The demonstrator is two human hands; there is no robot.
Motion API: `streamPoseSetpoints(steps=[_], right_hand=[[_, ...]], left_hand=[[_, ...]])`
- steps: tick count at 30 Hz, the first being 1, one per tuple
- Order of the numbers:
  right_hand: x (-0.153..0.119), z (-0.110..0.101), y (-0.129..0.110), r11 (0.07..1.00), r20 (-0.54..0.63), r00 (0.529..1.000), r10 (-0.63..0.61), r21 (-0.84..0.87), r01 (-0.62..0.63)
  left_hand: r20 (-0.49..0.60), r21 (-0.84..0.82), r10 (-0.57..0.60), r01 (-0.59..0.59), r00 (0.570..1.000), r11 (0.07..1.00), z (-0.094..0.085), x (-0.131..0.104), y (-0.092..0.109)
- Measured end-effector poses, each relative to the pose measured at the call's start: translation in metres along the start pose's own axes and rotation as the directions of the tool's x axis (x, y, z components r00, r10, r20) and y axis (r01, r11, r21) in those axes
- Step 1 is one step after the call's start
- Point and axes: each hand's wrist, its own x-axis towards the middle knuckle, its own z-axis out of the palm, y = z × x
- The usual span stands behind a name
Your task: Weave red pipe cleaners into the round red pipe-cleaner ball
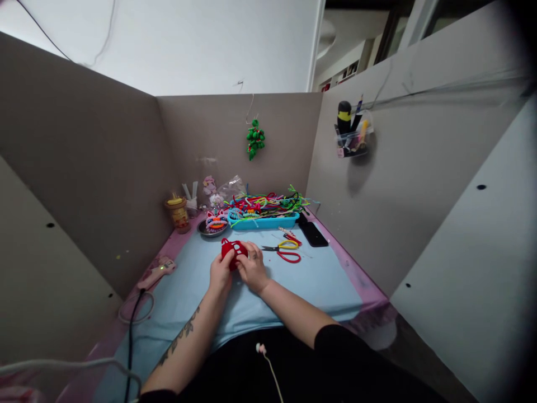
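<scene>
Both my hands hold a small red piece of knotted cord work (234, 250) with pale patches, just above the blue cloth. My left hand (221, 272) pinches its left side, the thumb lying across the front. From the right, my right hand (252, 267) grips the other side with bent fingers. A loop of red cord sticks up at its top left. Part of the piece is hidden by my fingers. Right of my hands lie scissors (283, 251) with one yellow and one red handle. A metal dish (202, 229) with a colourful woven piece stands behind my left hand.
A blue tray (264, 224) heaped with coloured cords stands at the back. Beside it lies a black phone (314, 234). A pink corded tool (157, 272) with a green light rests at the left edge, near a yellow-brown cup (179, 215). Grey partitions (235, 151) enclose the table.
</scene>
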Motion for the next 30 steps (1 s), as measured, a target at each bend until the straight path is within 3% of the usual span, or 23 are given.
streamPoseSetpoints(steps=[3, 7, 12, 19, 26, 30], right_hand=[[0.000, -0.008, -0.004, 0.994, -0.118, 0.991, 0.068, 0.092, -0.057], [-0.001, -0.011, -0.017, 0.920, -0.212, 0.908, 0.362, 0.235, -0.312], [0.002, -0.003, -0.027, 0.768, -0.071, 0.822, 0.565, 0.411, -0.492], [0.012, 0.002, -0.040, 0.604, 0.018, 0.741, 0.671, 0.566, -0.561], [0.014, -0.003, -0.051, 0.556, 0.004, 0.740, 0.673, 0.657, -0.509], [0.003, -0.014, -0.047, 0.633, 0.019, 0.804, 0.594, 0.606, -0.482]], left_hand=[[-0.034, -0.278, -0.124, 0.109, 0.992, 0.954, 0.006, 0.001, 0.015], [-0.107, -0.494, -0.191, 0.115, 0.976, 0.862, 0.015, -0.003, 0.035], [-0.075, -0.570, -0.235, 0.152, 0.969, 0.808, 0.023, -0.018, 0.045], [-0.019, -0.539, -0.276, 0.223, 0.961, 0.812, 0.026, -0.030, 0.035], [-0.035, -0.472, -0.139, 0.106, 0.990, 0.875, 0.028, -0.030, 0.031], [0.015, -0.268, 0.033, -0.028, 0.999, 0.963, 0.021, -0.030, 0.038]])
